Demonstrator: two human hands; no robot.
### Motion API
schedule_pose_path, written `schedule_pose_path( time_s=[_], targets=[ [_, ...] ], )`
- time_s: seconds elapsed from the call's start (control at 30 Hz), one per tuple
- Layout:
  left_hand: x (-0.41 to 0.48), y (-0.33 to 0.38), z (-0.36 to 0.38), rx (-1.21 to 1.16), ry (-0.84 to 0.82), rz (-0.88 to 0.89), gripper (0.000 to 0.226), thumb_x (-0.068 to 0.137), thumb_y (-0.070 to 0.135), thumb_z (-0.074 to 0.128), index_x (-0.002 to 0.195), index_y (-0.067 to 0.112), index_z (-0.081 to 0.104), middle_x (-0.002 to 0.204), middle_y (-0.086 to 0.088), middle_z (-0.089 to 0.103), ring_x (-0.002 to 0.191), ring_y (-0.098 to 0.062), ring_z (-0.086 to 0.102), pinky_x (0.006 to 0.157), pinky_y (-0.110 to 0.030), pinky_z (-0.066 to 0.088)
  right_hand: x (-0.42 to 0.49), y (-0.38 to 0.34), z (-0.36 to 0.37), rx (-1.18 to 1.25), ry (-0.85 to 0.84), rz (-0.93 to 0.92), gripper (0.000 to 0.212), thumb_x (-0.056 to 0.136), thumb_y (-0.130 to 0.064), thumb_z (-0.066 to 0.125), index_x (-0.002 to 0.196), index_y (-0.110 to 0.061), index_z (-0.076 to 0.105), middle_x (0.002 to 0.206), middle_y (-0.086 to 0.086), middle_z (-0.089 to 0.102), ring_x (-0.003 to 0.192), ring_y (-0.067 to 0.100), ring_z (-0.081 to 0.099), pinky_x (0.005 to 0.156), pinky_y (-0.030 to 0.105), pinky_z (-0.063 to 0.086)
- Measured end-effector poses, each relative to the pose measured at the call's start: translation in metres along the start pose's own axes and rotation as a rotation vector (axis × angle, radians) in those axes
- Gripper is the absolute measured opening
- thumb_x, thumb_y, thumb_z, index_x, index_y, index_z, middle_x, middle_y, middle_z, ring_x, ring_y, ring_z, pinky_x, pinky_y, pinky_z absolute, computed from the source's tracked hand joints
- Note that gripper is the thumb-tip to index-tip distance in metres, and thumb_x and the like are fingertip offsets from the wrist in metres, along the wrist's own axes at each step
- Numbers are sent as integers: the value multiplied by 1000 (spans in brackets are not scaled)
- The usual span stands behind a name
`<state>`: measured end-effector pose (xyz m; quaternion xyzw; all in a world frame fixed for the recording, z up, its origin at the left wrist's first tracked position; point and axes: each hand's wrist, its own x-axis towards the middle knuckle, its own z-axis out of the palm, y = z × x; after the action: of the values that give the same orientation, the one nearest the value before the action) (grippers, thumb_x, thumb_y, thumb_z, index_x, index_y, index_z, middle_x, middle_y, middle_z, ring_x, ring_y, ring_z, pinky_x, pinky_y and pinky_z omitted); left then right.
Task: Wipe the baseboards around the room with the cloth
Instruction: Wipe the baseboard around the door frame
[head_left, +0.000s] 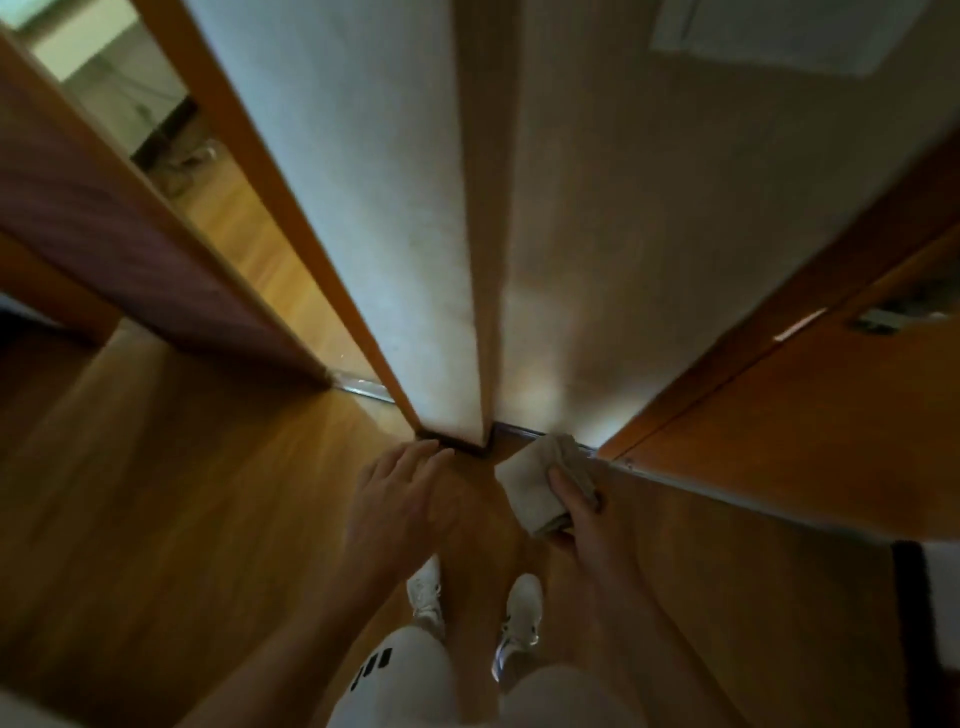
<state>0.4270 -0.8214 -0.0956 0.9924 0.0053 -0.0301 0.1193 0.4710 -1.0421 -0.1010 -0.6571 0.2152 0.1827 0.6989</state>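
1. Cloth (540, 483), folded into a thick pad, is gripped by the right hand (587, 525) with the thumb on top. Its far edge is at or just short of the dark baseboard (517, 429) beside the door (805, 415). The fold likely gives a firm wiping face.
2. Left hand (400, 499) is spread and holds nothing, fingertips near the wall corner (485, 260) low above the floor (182, 493), probably for balance.

Cloth (540, 483) is a folded beige pad, far edge up at the dark baseboard (517, 429) strip along the wall's foot, just right of the corner.
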Motion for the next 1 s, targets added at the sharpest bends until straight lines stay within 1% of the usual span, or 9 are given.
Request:
schedule_pose_path(
  time_s=[0.1,0.2,0.27,0.3,0.4,0.53,0.63,0.73,1.0],
  targets=[
    [-24,-6,4,-2,-12,-121,58,92,57,52,141,25,52,143,0,54,129,-23,50,101,-43,47,2,4,6,-30,-79,62,40,84,-32,73,119,-13,68,115,6,71,101,17,69,84,36,57],
    [-43,-15,7,10,3,-225,57,93,60,43,139,27,53,138,1,57,124,-21,53,97,-40,48,4,12,16,-83,-160,98,52,77,-39,74,121,-12,67,115,9,70,103,23,68,79,39,60],
    [-54,-21,10,7,4,-280,55,92,59,43,136,27,56,134,1,60,120,-20,56,92,-39,50,9,17,25,-84,-185,114,53,81,-36,73,125,-9,64,116,13,68,99,26,68,62,28,59],
    [-60,-25,12,-7,-4,-313,54,92,57,47,136,27,55,134,1,60,121,-20,55,93,-39,50,12,21,28,-81,-183,129,52,83,-35,73,127,-9,63,117,14,67,98,26,68,59,26,57],
    [-79,-41,25,-73,-23,-396,54,91,52,58,139,27,55,138,2,57,127,-18,51,101,-41,46,23,36,45,-59,-143,185,58,73,-42,77,124,-17,64,114,10,67,91,25,72,62,34,58],
    [-91,-75,59,-111,-43,-486,53,93,51,57,141,29,53,144,6,51,133,-14,44,109,-35,35,54,72,69,-83,-131,196,36,74,-40,77,105,-23,68,107,9,70,87,23,72,60,36,59],
    [-95,-100,104,-113,-43,-510,53,95,50,55,144,30,50,146,8,48,136,-11,39,111,-30,29,84,115,87,-125,-146,204,28,78,-34,77,102,-20,69,102,8,72,79,18,74,58,34,58],
    [-91,-123,172,-130,-46,-520,52,93,48,58,140,27,55,142,5,52,133,-14,44,109,-34,33,122,172,102,-158,-155,185,38,73,-34,80,106,-18,70,100,6,74,82,16,74,61,34,59],
    [-62,-193,407,-171,-170,-537,58,93,59,45,146,34,46,148,8,46,136,-15,41,113,-40,36,275,359,116,-322,-178,152,26,79,-33,80,103,-31,69,101,-4,72,87,12,72,63,26,59]
  ],
)
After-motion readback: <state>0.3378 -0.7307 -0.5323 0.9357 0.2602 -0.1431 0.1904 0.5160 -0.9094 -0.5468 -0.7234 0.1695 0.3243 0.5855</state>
